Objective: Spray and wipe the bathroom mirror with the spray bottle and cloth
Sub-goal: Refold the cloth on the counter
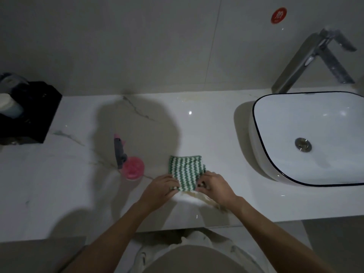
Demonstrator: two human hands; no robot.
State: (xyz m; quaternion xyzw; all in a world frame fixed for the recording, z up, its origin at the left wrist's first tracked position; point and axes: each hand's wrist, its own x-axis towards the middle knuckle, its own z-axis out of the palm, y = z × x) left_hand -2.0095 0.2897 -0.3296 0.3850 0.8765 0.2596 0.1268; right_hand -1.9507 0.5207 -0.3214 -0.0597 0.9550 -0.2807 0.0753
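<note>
Both your hands pinch the near edge of the cloth (186,170).
Soft and limp: bunch it in your right hand (213,187); your left hand (162,188) takes the bottle (131,167) by its neck.

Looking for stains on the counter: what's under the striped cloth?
The cloth lies on the white marble countertop, both hands gripping its near edge. The counter beneath it is covered.

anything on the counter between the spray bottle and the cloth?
No. In the head view the stretch of marble counter between the pink spray bottle and the green-striped cloth is bare, only shadow.
</note>
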